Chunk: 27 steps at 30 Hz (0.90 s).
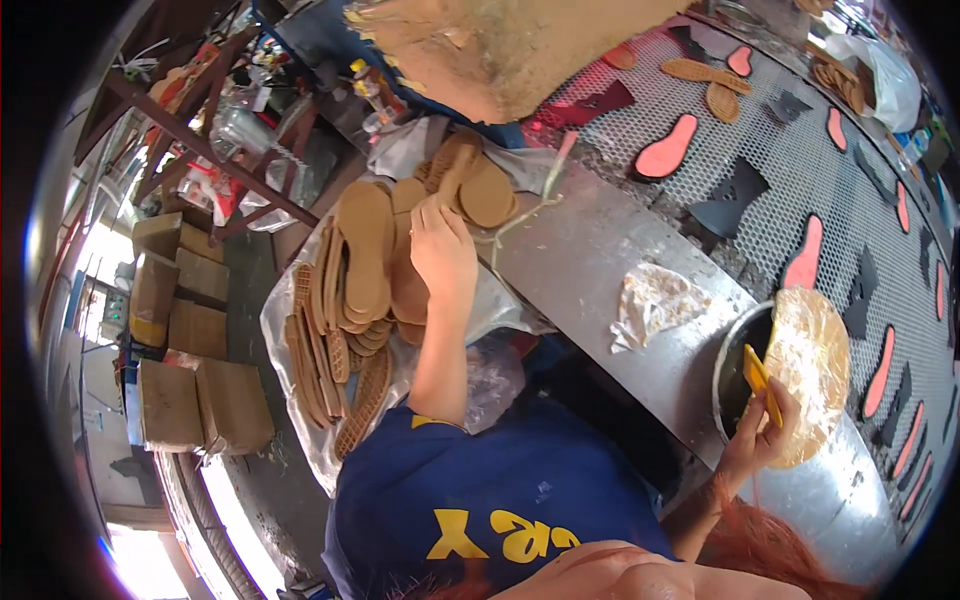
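My left hand (442, 250) reaches into a pile of tan shoe soles, its fingers closed around the narrow middle of one sole (455, 178). Loose soles (365, 250) lie stacked and overlapping beside it on a plastic-covered surface, some with their tread showing. In my right hand (765, 435) is a flat yellow tool (762, 385), held between thumb and fingers over a round metal pot (719, 385). The tool's working end cannot be made out. A tan, plastic-wrapped rounded board (815, 365) covers part of the pot's opening.
A metal ledge (570, 235) runs beside a mesh conveyor (640, 95) carrying pink-topped insoles (667, 148) and black cut pieces (733, 198). A stained crumpled cloth (655, 305) lies on the ledge. Cardboard boxes (170, 405) stand at left; a large tan sheet (500, 50) hangs over the far side.
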Tool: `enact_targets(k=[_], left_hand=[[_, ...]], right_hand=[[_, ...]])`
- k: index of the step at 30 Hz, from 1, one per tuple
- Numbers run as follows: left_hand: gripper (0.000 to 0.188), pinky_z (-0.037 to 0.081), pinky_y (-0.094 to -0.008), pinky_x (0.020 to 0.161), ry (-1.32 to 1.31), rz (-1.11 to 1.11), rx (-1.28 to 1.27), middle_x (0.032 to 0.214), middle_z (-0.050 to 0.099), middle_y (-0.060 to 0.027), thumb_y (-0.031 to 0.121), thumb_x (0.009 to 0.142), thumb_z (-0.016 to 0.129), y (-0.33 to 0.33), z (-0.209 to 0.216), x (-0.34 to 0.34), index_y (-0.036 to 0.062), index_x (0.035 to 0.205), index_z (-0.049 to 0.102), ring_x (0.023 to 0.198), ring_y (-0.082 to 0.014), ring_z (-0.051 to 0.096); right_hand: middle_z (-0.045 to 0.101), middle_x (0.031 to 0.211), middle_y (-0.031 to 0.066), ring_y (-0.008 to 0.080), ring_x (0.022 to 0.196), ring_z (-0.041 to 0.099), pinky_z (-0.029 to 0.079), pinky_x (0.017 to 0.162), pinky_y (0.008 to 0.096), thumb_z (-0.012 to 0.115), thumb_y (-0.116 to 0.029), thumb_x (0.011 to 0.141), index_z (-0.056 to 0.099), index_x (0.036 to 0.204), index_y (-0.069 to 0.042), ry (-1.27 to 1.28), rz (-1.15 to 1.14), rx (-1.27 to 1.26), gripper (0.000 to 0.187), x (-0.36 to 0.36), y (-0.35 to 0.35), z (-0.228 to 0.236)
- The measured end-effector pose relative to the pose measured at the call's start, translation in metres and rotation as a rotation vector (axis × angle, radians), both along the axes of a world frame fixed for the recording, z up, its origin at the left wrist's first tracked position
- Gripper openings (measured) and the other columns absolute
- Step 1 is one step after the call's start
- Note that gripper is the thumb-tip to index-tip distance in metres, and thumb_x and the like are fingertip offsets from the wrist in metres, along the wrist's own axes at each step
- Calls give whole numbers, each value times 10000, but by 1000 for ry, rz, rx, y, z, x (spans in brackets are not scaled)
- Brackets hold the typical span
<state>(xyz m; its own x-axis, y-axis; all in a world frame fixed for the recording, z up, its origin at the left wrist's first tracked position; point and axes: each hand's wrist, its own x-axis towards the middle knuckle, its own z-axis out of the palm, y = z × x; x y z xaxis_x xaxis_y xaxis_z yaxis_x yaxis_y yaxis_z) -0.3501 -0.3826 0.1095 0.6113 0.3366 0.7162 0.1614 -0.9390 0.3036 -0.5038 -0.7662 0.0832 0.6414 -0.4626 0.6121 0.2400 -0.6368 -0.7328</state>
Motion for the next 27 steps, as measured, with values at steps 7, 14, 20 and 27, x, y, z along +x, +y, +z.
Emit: enact_targets(k=[7, 14, 20, 27], left_hand=[[185, 389, -417, 785, -225, -423, 5, 937, 469, -152, 58, 843, 596, -31, 53, -24, 12, 1022, 594, 934, -304, 460], [606, 396, -422, 927, -449, -780, -103, 1173, 414, -178, 98, 768, 690, -51, 17, -1, -32, 1276, 387, 1094, -298, 436], [520, 367, -386, 1013, 25, -844, -547, 1265, 474, -138, 58, 888, 559, -49, -54, 23, -30, 1355, 349, 1208, -217, 426], [356, 472, -345, 862, 197, -966, -428, 1087, 586, -176, 197, 974, 469, -82, -63, 16, -20, 1253, 433, 1010, -262, 590]], right_hand=[[590, 883, 120, 251, 818, 578, 470, 737, 341, 595, 64, 822, 675, 992, -28, 234, -117, -69, 210, 5, 20, 11], [593, 785, 91, 286, 770, 519, 420, 714, 382, 630, 12, 752, 692, 947, -90, 296, -122, -468, 229, 10, 18, 16], [560, 777, 108, 248, 714, 538, 422, 624, 344, 622, 51, 780, 670, 955, -49, 178, -74, -150, 207, 6, 20, 19], [556, 932, 85, 151, 701, 581, 498, 619, 246, 562, 33, 883, 611, 987, -4, 112, 34, 442, 120, 0, 13, 1]])
